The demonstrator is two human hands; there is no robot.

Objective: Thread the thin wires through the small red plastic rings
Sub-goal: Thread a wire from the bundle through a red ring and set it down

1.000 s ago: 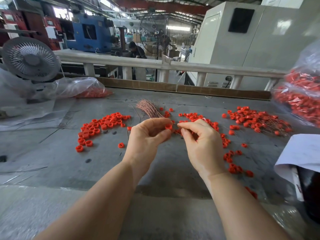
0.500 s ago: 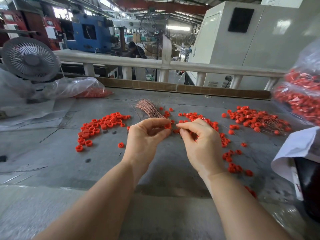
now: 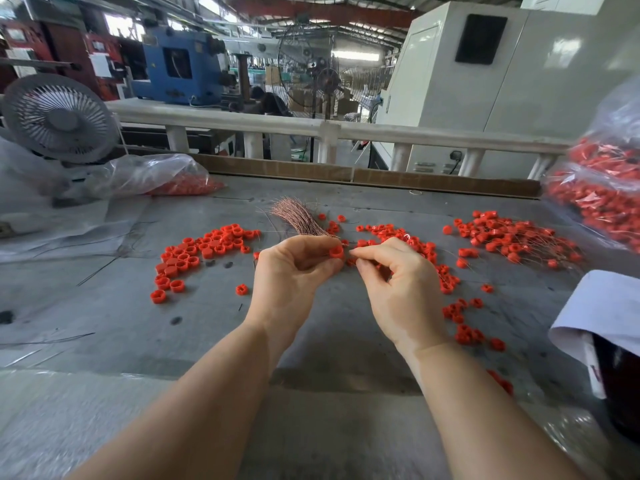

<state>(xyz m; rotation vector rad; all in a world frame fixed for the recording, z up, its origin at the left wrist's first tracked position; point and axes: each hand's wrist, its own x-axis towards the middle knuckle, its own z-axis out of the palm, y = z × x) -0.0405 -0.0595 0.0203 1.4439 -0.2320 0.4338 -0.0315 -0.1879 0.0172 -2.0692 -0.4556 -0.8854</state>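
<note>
Item 1, left hand (image 3: 294, 271): fingers curled, thumb and forefinger pinching one red ring (image 3: 336, 251) and holding it raised off the tabletop (image 3: 104, 341), apparently so that its bore is facing the other hand.

Item 2, right hand (image 3: 401, 289): fingers curled, thumb and forefinger tips pressing together just beside that ring, likely gripping a thin wire close to its tip to keep it stiff for feeding (the wire itself is too fine to make out here).

Item 3, wire bundle (image 3: 298, 220): coppery strands fanning out on the tabletop just beyond the left hand, lying within easy reach for drawing the next strand.

Item 4, loose rings (image 3: 204, 251): unthreaded, lying in a curved spread left of the hands; more are scattering behind and to the right of the right hand.

Item 5, threaded pile (image 3: 512, 240): rings with wires trailing from them, sitting well apart at far right, seemingly keeping finished pieces separate from stock.

Item 6, stock bags: one clear bag of rings (image 3: 166, 178) lying at rear left, a fuller bag (image 3: 606, 188) standing at the right edge.

Item 7, desk fan (image 3: 59, 119): standing at far left.
</note>
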